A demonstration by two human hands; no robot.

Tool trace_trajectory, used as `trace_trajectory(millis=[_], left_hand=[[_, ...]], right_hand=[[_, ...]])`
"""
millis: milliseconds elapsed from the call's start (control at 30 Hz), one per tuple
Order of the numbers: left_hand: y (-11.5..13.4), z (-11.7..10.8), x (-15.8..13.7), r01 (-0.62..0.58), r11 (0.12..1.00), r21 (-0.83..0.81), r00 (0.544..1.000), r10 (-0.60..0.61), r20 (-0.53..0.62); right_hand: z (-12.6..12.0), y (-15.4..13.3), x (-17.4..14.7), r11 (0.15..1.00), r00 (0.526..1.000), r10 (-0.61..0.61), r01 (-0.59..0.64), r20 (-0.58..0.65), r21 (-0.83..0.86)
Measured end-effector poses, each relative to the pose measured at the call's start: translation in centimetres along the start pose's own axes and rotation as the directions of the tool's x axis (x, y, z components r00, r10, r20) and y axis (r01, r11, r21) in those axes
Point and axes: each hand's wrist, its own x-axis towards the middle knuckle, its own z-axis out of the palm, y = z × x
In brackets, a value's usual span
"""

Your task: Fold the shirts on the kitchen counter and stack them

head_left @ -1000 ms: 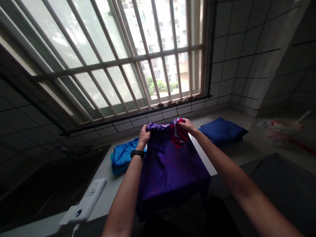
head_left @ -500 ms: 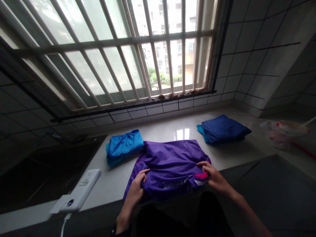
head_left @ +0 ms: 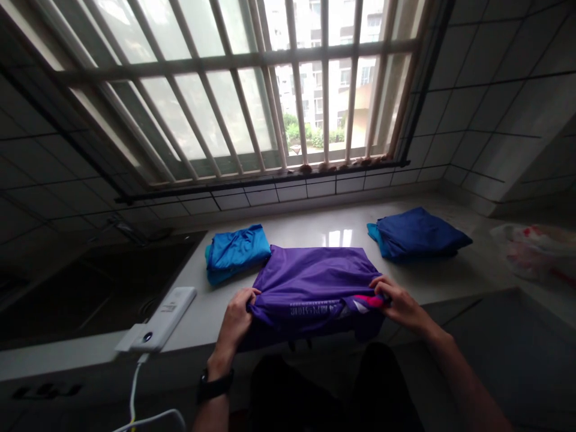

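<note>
Purple garment [head_left: 315, 267] lies spread at the counter's front, gripped at both near corners

Most of its upper surface rests on the pale countertop [head_left: 299, 228], fairly smooth toward the back, while the near part creases and hangs past the front edge. Lettering [head_left: 310, 309] runs along that near part, with a pink-and-white patch [head_left: 369, 301] at its right end. The left hand [head_left: 238, 312] is closed, fingers pinching the cloth at the near left corner; the right hand [head_left: 402, 306] is likewise closed on the near right corner, beside the patch.

Judging by how things lie, the laying-out is mostly done, whereas the garment itself is not yet a compact bundle. Two others already are: a bright blue bundle [head_left: 238, 249] behind to the left, touching or just beside the purple cloth, and a dark blue bundle [head_left: 420, 234] behind to the right, apart from it. Farther left sit a white device [head_left: 168, 315] with a cable [head_left: 134, 390] and the dark sink [head_left: 90, 288].

A second ago the garment hung raised between the hands; now it is down on the counter. Against half a second ago, the hands stand wider apart and the near edge looks tauter. Both bundles keep their places.
</note>
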Motion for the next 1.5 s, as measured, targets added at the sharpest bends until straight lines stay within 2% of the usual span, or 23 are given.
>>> trace_trajectory(millis=[100,167,200,267,333,367,400,433,467,533,567,633,733,800,900,1000,1133,1267,1333,1400,1433,1500], left_hand=[[-1.2,-0.1,-0.8,0.016,0.998,0.065,0.999,-0.019,0.039],[-1.8,-0.1,-0.7,0.026,0.993,0.116,0.999,-0.028,0.020],[-1.9,-0.1,-0.5,0.031,0.991,0.130,1.000,-0.030,-0.006],[-2.1,-0.1,0.0,0.043,0.990,0.134,0.995,-0.031,-0.094],[-2.2,-0.1,0.1,0.062,0.989,0.132,0.983,-0.037,-0.182],[-2.3,-0.1,0.0,0.077,0.987,0.138,0.979,-0.049,-0.198],[-2.5,-0.2,-0.2,0.095,0.984,0.152,0.980,-0.065,-0.187],[-2.7,-0.4,-0.5,0.109,0.979,0.173,0.985,-0.082,-0.154],[-2.9,-0.6,-0.9,0.115,0.973,0.199,0.990,-0.095,-0.108],[-3.1,-1.1,-1.5,0.099,0.964,0.246,0.995,-0.092,-0.041],[-3.0,-1.2,-1.7,0.078,0.963,0.259,0.997,-0.071,-0.034],[-2.6,-0.9,-1.4,0.018,0.967,0.253,0.999,-0.005,-0.049],[-1.4,0.8,0.1,-0.069,0.962,0.264,0.998,0.070,0.003],[-0.9,2.3,1.1,-0.080,0.938,0.337,0.993,0.046,0.105],[-1.0,3.9,1.2,-0.064,0.888,0.456,0.982,-0.024,0.185],[-0.8,4.4,0.1,-0.041,0.854,0.518,0.984,-0.057,0.171],[1.7,5.1,-1.6,0.011,0.826,0.564,0.985,-0.105,0.135],[3.9,6.1,-2.1,0.000,0.816,0.579,0.992,-0.073,0.103],[3.9,6.1,-2.1,0.004,0.828,0.561,0.994,-0.065,0.089],[3.4,5.8,-2.0,0.002,0.854,0.520,0.997,-0.045,0.070],[3.1,5.5,-2.0,-0.024,0.875,0.484,0.998,-0.009,0.067],[2.6,4.8,-2.1,-0.153,0.919,0.362,0.987,0.122,0.107]], right_hand=[[-0.4,0.7,-1.9,0.998,0.994,0.003,0.005,0.106,-0.069],[-0.5,0.7,-1.9,0.990,0.993,0.042,-0.026,0.115,-0.139],[-0.4,0.6,-1.6,0.982,0.994,0.069,-0.053,0.085,-0.179],[-0.2,0.4,-0.7,0.966,0.993,0.099,-0.109,-0.057,-0.234],[0.1,0.3,0.0,0.961,0.971,0.087,-0.140,-0.223,-0.238],[0.2,0.3,0.1,0.966,0.965,0.077,-0.135,-0.251,-0.221],[0.1,0.4,0.0,0.974,0.972,0.069,-0.114,-0.223,-0.197],[-0.1,0.5,-0.2,0.982,0.988,0.063,-0.087,-0.143,-0.167],[-0.4,0.6,-0.6,0.989,0.998,0.057,-0.061,-0.032,-0.137],[-1.0,0.6,-1.4,0.995,0.987,0.043,-0.028,0.156,-0.096],[-1.2,0.4,-1.6,0.994,0.981,0.049,-0.030,0.186,-0.101],[-1.0,-0.6,-1.7,0.983,0.988,0.104,-0.084,0.115,-0.166],[1.4,-2.5,-0.5,0.896,0.962,0.271,-0.263,-0.027,-0.358],[3.5,-3.4,0.7,0.785,0.923,0.382,-0.345,-0.035,-0.515],[5.8,-3.2,2.4,0.653,0.891,0.453,-0.349,-0.022,-0.672],[5.8,-1.5,5.0,0.610,0.884,0.467,-0.332,-0.012,-0.719],[3.9,0.9,10.4,0.659,0.873,0.483,-0.309,0.071,-0.686],[2.0,1.6,14.7,0.748,0.872,0.448,-0.244,0.197,-0.617],[1.4,1.6,14.8,0.771,0.872,0.427,-0.215,0.238,-0.599],[0.9,1.6,13.3,0.786,0.871,0.413,-0.192,0.267,-0.588],[0.7,1.6,12.1,0.796,0.882,0.389,-0.176,0.266,-0.579],[0.2,1.6,9.2,0.833,0.929,0.288,-0.124,0.231,-0.539]])
